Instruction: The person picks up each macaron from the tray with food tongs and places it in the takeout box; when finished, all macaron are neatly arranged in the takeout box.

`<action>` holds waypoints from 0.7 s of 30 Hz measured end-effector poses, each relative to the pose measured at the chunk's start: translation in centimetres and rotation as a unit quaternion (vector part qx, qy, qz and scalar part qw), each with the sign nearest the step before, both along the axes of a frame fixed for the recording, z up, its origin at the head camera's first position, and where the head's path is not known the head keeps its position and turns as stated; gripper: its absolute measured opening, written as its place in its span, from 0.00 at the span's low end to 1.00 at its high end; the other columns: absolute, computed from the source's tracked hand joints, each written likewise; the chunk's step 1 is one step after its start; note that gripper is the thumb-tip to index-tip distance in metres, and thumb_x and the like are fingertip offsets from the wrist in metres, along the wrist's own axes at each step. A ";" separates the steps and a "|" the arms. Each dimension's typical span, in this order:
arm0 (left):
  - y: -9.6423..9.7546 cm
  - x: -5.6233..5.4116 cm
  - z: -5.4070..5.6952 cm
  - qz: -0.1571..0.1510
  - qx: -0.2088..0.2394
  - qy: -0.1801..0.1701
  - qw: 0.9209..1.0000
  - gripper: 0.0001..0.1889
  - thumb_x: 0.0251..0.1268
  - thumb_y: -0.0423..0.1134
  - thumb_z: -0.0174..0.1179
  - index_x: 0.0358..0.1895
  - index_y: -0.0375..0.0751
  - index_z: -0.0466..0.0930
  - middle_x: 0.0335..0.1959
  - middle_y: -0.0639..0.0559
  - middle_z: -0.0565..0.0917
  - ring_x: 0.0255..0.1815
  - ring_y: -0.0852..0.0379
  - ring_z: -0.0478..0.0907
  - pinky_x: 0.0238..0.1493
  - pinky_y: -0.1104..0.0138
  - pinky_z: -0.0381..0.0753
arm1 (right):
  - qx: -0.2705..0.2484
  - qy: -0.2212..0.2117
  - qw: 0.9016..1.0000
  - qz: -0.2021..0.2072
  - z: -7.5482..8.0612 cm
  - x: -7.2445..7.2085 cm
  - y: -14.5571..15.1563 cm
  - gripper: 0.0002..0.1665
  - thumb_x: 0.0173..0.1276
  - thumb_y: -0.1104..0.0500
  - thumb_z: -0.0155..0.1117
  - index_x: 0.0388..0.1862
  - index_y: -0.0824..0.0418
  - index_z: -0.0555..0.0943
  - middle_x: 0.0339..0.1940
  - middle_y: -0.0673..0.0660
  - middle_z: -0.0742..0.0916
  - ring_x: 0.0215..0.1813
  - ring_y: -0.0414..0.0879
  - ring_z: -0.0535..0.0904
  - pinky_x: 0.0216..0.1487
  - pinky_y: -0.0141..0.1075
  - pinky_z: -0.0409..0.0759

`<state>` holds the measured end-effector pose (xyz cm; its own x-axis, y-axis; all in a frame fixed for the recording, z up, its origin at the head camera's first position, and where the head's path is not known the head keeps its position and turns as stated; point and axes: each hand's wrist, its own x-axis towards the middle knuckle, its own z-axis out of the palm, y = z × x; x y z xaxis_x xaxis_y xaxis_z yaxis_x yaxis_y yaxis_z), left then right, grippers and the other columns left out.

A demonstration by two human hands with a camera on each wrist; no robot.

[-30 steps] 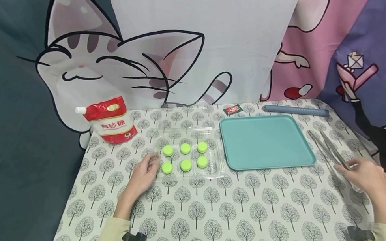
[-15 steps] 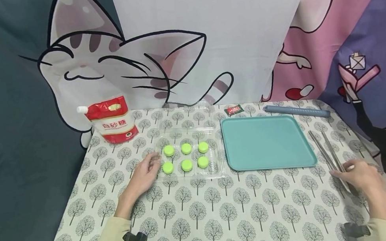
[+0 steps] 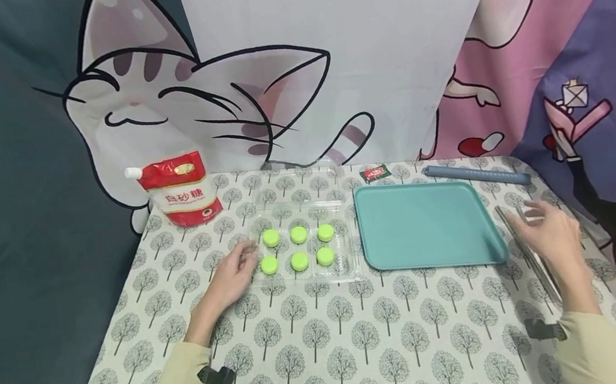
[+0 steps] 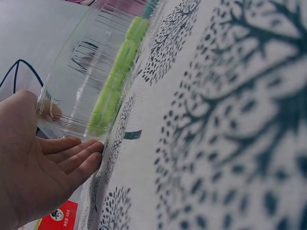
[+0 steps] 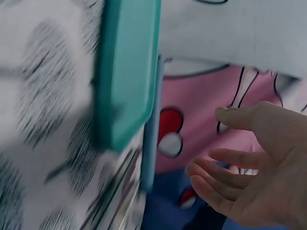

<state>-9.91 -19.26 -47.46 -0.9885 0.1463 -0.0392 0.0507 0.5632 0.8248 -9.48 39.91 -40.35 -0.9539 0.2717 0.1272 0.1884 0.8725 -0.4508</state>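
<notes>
My left hand (image 3: 233,271) rests at the left edge of the open clear plastic container (image 3: 354,270), which holds several bright green macarons (image 3: 298,234). In the left wrist view, the thumb shows through the clear wall. The other fingers (image 4: 79,155) lie nearly straight against the container's end, close to the cloth. My right hand (image 3: 551,237) hovers over the metal tongs (image 3: 539,270), its fingers loosely bent and holding nothing. From the right wrist view, the tongs (image 5: 117,191) lie on the table apart from that hand, beside the teal tray (image 5: 132,72).
The tray (image 3: 428,222) lies right of the container. Behind it are a blue-grey rod (image 3: 477,174) and a small red-green packet (image 3: 375,173). A red-white sugar pouch (image 3: 182,192) stands back left. Patterned drapes (image 3: 384,63) rise behind the tree-print tablecloth (image 3: 317,368).
My right hand has left the tongs' lower end and moved up and away from me, above them. The left hand stays at the container.
</notes>
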 end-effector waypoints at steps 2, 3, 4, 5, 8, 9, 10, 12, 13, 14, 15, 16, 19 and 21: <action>0.0 0.0 0.1 -0.001 -0.002 0.000 1.000 0.26 0.80 0.45 0.49 0.73 0.35 0.66 0.67 0.34 0.77 0.66 0.36 0.76 0.71 0.45 0.74 | -0.012 0.001 1.000 0.012 0.5 -1.0 -1.2 0.40 0.74 0.41 0.59 0.70 0.71 0.71 0.60 0.75 0.82 0.58 0.71 0.81 0.67 0.66 0.63; 0.0 0.0 0.1 -0.002 -0.003 -0.001 1.000 0.26 0.80 0.44 0.49 0.73 0.35 0.66 0.67 0.33 0.77 0.66 0.36 0.76 0.71 0.45 0.74 | -0.020 0.000 1.000 0.020 0.7 -1.6 -1.8 0.40 0.75 0.41 0.59 0.71 0.71 0.70 0.61 0.76 0.81 0.58 0.72 0.81 0.68 0.66 0.63; 0.0 -0.1 0.1 -0.001 -0.003 -0.001 1.000 0.26 0.80 0.44 0.49 0.73 0.35 0.66 0.67 0.33 0.77 0.66 0.36 0.76 0.71 0.45 0.74 | -0.030 -0.003 0.999 0.031 0.8 -2.1 -2.4 0.41 0.75 0.41 0.58 0.72 0.71 0.68 0.62 0.76 0.80 0.59 0.73 0.80 0.69 0.67 0.61; 0.0 0.0 0.1 -0.001 -0.005 -0.001 1.000 0.26 0.80 0.45 0.49 0.73 0.35 0.65 0.67 0.33 0.77 0.66 0.36 0.76 0.71 0.44 0.74 | -0.037 -0.002 0.999 0.040 0.9 -2.6 -3.1 0.41 0.75 0.41 0.58 0.73 0.71 0.68 0.63 0.77 0.80 0.60 0.73 0.79 0.69 0.67 0.62; 0.0 0.0 0.1 -0.001 -0.007 -0.001 1.000 0.26 0.80 0.45 0.49 0.73 0.35 0.66 0.67 0.34 0.77 0.66 0.36 0.76 0.71 0.44 0.75 | -0.059 -0.009 0.996 0.069 1.3 -4.1 -5.1 0.42 0.76 0.41 0.57 0.74 0.71 0.66 0.65 0.77 0.78 0.63 0.74 0.77 0.69 0.66 0.67; 0.0 0.0 0.1 -0.001 -0.008 0.000 1.000 0.26 0.80 0.45 0.49 0.73 0.35 0.66 0.67 0.34 0.77 0.66 0.36 0.77 0.71 0.44 0.75 | -0.069 -0.012 0.994 0.078 1.3 -4.5 -5.8 0.42 0.76 0.40 0.57 0.74 0.71 0.65 0.66 0.78 0.77 0.64 0.74 0.76 0.68 0.66 0.70; 0.0 0.0 0.1 -0.001 -0.007 -0.001 1.000 0.26 0.80 0.45 0.49 0.73 0.35 0.66 0.67 0.34 0.77 0.66 0.36 0.76 0.71 0.44 0.74 | -0.077 -0.015 0.993 0.088 1.4 -5.0 -6.5 0.42 0.76 0.40 0.57 0.75 0.70 0.65 0.67 0.77 0.77 0.65 0.74 0.76 0.67 0.66 0.72; 0.0 -0.1 0.0 -0.003 -0.006 -0.001 1.000 0.26 0.80 0.45 0.48 0.74 0.36 0.65 0.68 0.35 0.77 0.66 0.36 0.76 0.71 0.44 0.74 | -0.090 -0.023 0.990 0.106 1.3 -5.9 -7.9 0.42 0.77 0.40 0.56 0.75 0.69 0.65 0.68 0.76 0.76 0.66 0.73 0.75 0.65 0.65 0.75; 0.0 -0.1 0.0 -0.003 -0.004 -0.001 1.000 0.26 0.80 0.45 0.49 0.74 0.36 0.65 0.68 0.35 0.76 0.67 0.36 0.76 0.71 0.44 0.74 | -0.098 -0.026 0.988 0.116 1.2 -6.4 -8.6 0.42 0.77 0.40 0.56 0.75 0.69 0.65 0.68 0.76 0.76 0.66 0.73 0.75 0.65 0.65 0.75; 0.0 -0.1 0.0 -0.001 -0.001 -0.002 1.000 0.26 0.80 0.45 0.49 0.74 0.37 0.65 0.68 0.36 0.76 0.67 0.36 0.76 0.71 0.44 0.74 | -0.104 -0.029 0.986 0.123 1.1 -6.9 -9.3 0.41 0.77 0.40 0.56 0.75 0.68 0.65 0.69 0.75 0.76 0.66 0.72 0.75 0.65 0.64 0.76; 0.0 -0.1 -0.1 -0.001 -0.001 -0.002 1.000 0.26 0.80 0.45 0.49 0.74 0.37 0.65 0.68 0.36 0.76 0.67 0.36 0.76 0.71 0.44 0.74 | -0.110 -0.033 0.985 0.130 0.9 -7.3 -10.0 0.41 0.77 0.40 0.56 0.76 0.67 0.65 0.69 0.74 0.76 0.67 0.71 0.75 0.66 0.64 0.76; 0.0 -0.1 -0.1 -0.002 0.000 -0.002 1.000 0.26 0.80 0.45 0.49 0.74 0.37 0.65 0.68 0.36 0.76 0.67 0.36 0.76 0.71 0.44 0.74 | -0.112 -0.034 0.983 0.138 0.7 -7.8 -10.7 0.40 0.77 0.41 0.56 0.75 0.67 0.66 0.69 0.73 0.77 0.67 0.70 0.75 0.66 0.63 0.76; 0.0 0.0 -0.1 -0.003 0.001 0.000 1.000 0.26 0.81 0.46 0.48 0.74 0.37 0.65 0.68 0.35 0.77 0.66 0.36 0.76 0.71 0.43 0.74 | -0.121 -0.037 0.979 0.159 0.0 -9.1 -12.7 0.38 0.77 0.42 0.57 0.74 0.66 0.68 0.67 0.71 0.79 0.65 0.68 0.77 0.67 0.61 0.76; 0.0 0.0 -0.1 -0.006 -0.002 0.001 1.000 0.27 0.82 0.47 0.46 0.75 0.36 0.64 0.68 0.35 0.76 0.67 0.36 0.76 0.71 0.43 0.74 | -0.134 -0.043 0.975 0.172 -0.5 -9.9 -14.1 0.37 0.77 0.44 0.58 0.74 0.66 0.68 0.66 0.70 0.80 0.65 0.67 0.78 0.67 0.60 0.76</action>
<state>-9.89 -19.28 -47.54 -0.9868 0.1578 -0.0375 0.0593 0.5661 0.8222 -19.39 25.81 -40.85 -0.9985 -0.0539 0.0105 -0.0472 0.7437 -0.6669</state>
